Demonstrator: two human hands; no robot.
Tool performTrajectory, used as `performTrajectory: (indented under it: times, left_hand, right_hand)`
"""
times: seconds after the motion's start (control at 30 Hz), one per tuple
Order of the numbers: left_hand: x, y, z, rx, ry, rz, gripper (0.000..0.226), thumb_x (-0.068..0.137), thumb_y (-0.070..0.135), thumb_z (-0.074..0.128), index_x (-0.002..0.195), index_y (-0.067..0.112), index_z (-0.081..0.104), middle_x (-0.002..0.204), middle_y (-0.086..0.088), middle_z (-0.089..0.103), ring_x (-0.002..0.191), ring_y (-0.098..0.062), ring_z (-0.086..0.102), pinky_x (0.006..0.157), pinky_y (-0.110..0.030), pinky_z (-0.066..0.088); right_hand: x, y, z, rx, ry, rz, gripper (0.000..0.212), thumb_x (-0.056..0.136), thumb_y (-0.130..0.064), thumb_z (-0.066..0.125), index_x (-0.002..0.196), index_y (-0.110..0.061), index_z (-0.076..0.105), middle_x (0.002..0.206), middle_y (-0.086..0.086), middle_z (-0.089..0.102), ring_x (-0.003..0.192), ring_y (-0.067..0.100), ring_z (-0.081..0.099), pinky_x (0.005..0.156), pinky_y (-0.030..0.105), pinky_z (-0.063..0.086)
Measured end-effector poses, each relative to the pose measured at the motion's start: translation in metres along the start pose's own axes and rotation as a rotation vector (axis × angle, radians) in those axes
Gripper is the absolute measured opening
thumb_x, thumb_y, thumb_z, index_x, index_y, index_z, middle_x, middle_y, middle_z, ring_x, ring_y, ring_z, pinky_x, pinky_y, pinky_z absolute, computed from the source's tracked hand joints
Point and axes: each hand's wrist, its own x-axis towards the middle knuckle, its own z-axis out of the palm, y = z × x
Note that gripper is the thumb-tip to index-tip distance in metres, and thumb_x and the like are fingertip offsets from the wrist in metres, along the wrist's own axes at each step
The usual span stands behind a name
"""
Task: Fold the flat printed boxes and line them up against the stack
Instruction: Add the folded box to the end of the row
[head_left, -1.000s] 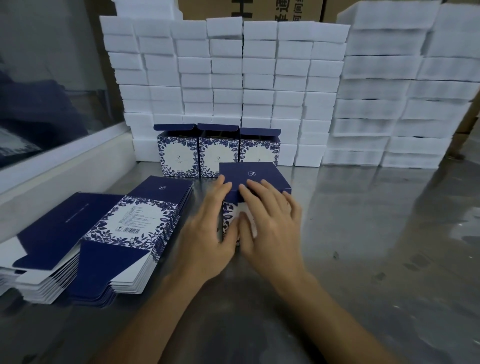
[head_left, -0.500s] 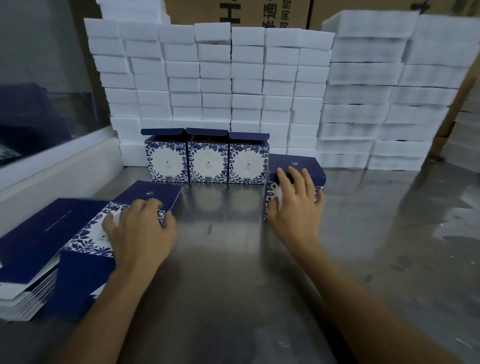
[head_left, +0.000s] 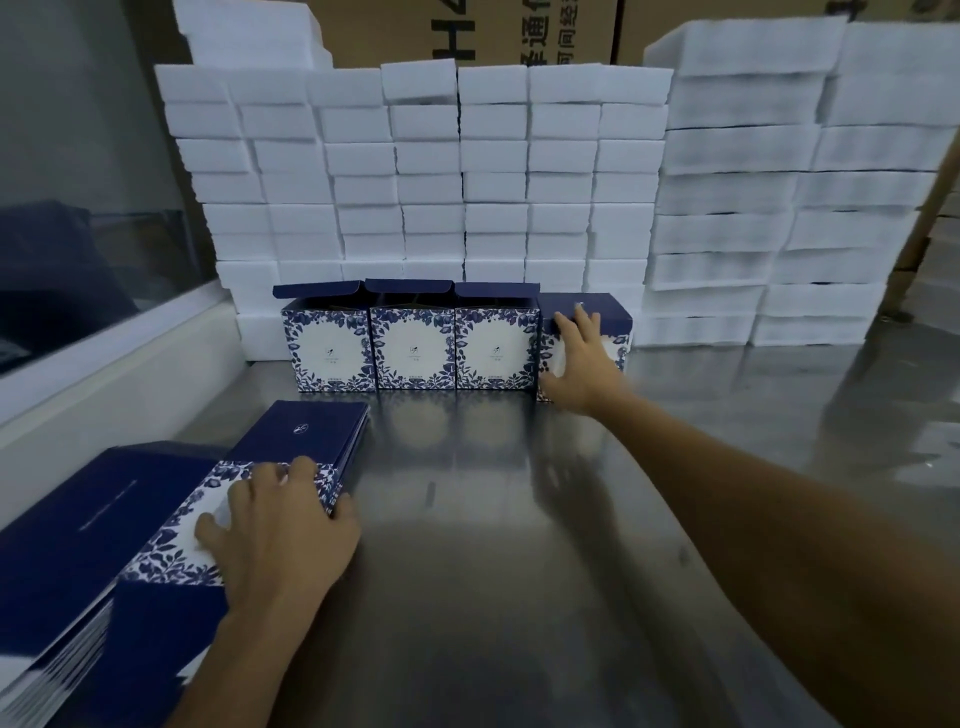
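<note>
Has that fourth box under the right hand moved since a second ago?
Yes. The fourth box went away from the person, from mid-table to the row's right end, beside the third box against the white foam stack.

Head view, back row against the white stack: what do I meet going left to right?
First open-lidded box → second open-lidded box → third open-lidded box → newest box, lid down, under the right hand.
</note>
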Motion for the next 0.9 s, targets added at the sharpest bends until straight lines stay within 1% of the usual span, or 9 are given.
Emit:
performTrajectory:
  times: [0.1, 0.13, 0.2, 0.23, 0.27, 0.37, 0.6, 0.8, 0.9]
  left_hand:
    - [0.006, 0.001, -0.003, -0.001, -0.002, 0.0, 0.055, 0.091, 0.05, 0.055, 0.138, 0.023, 0.044, 0.14, -0.007, 0.045, 0.131, -0.027, 0.038, 0.106, -0.056, 0.03]
    - [0.007, 0.001, -0.003, 0.004, -0.006, -0.004, 0.055, 0.091, 0.05, 0.055, 0.138, 0.024, 0.044, 0.14, -0.007, 0.045, 0.131, -0.027, 0.038, 0.106, -0.056, 0.03]
    - [0.007, -0.002, -0.002, 0.021, -0.013, -0.009, 0.055, 0.091, 0.051, 0.054, 0.138, 0.024, 0.042, 0.14, -0.007, 0.044, 0.131, -0.027, 0.038, 0.106, -0.055, 0.03]
    - [0.007, -0.003, -0.001, 0.025, -0.015, -0.01, 0.055, 0.091, 0.051, 0.054, 0.138, 0.024, 0.042, 0.14, -0.007, 0.044, 0.13, -0.027, 0.038, 0.105, -0.055, 0.031]
    - [0.006, -0.003, 0.0, 0.025, -0.016, -0.012, 0.055, 0.091, 0.051, 0.054, 0.138, 0.024, 0.042, 0.139, -0.007, 0.044, 0.13, -0.027, 0.039, 0.105, -0.054, 0.031]
    - [0.006, -0.004, 0.003, 0.014, 0.016, 0.02, 0.05, 0.092, 0.046, 0.054, 0.135, 0.019, 0.048, 0.134, -0.01, 0.05, 0.123, -0.028, 0.046, 0.099, -0.048, 0.039]
    - [0.013, -0.009, -0.004, -0.08, 0.024, -0.038, 0.045, 0.093, 0.04, 0.057, 0.128, 0.012, 0.056, 0.122, -0.018, 0.056, 0.11, -0.034, 0.055, 0.08, -0.044, 0.048]
    - [0.011, -0.006, -0.009, 0.041, -0.014, 0.012, 0.041, 0.097, 0.041, 0.048, 0.129, 0.015, 0.053, 0.119, -0.015, 0.059, 0.104, -0.033, 0.059, 0.087, -0.041, 0.042]
    - [0.005, -0.009, -0.012, 0.018, -0.045, 0.024, 0.042, 0.094, 0.039, 0.051, 0.128, 0.015, 0.049, 0.112, -0.012, 0.058, 0.092, -0.029, 0.056, 0.072, -0.036, 0.041]
  right_hand:
    - [0.015, -0.006, 0.006, 0.018, -0.131, 0.002, 0.094, 0.094, -0.025, 0.063, 0.16, -0.016, -0.002, 0.164, -0.002, -0.026, 0.151, 0.027, 0.022, 0.105, 0.04, 0.039]
    - [0.014, -0.006, 0.013, 0.031, -0.185, 0.015, 0.094, 0.094, -0.028, 0.064, 0.16, -0.015, -0.002, 0.166, 0.001, -0.019, 0.148, 0.028, 0.029, 0.108, 0.041, 0.037]
    - [0.004, -0.003, 0.036, 0.011, -0.307, 0.054, 0.084, 0.096, -0.04, 0.061, 0.159, -0.014, 0.012, 0.166, 0.01, 0.016, 0.145, 0.033, 0.034, 0.114, 0.043, 0.031]
    - [-0.004, 0.0, 0.049, -0.068, -0.339, 0.055, 0.074, 0.097, -0.048, 0.055, 0.156, -0.014, 0.024, 0.161, 0.012, 0.03, 0.144, 0.033, 0.035, 0.114, 0.045, 0.028]
    - [-0.011, 0.003, 0.059, -0.168, -0.337, 0.042, 0.068, 0.099, -0.054, 0.044, 0.153, -0.016, 0.03, 0.159, 0.01, 0.033, 0.146, 0.031, 0.032, 0.116, 0.046, 0.023]
    - [-0.024, 0.007, 0.071, -0.257, -0.25, 0.013, 0.062, 0.101, -0.056, 0.028, 0.154, -0.023, 0.032, 0.165, 0.002, 0.022, 0.152, 0.02, 0.018, 0.118, 0.048, 0.01]
    - [-0.068, -0.003, 0.062, -0.173, -0.179, -0.035, 0.051, 0.101, -0.052, 0.034, 0.146, -0.029, 0.042, 0.16, -0.002, 0.034, 0.147, 0.017, 0.029, 0.119, 0.042, 0.013]
    - [-0.104, -0.008, 0.046, -0.13, -0.116, -0.039, 0.041, 0.1, -0.049, 0.041, 0.133, -0.029, 0.053, 0.145, -0.006, 0.049, 0.134, 0.02, 0.045, 0.112, 0.038, 0.026]
    - [-0.12, -0.009, 0.043, -0.106, -0.105, -0.039, 0.037, 0.099, -0.047, 0.043, 0.127, -0.028, 0.057, 0.136, -0.006, 0.055, 0.127, 0.021, 0.049, 0.11, 0.038, 0.032]
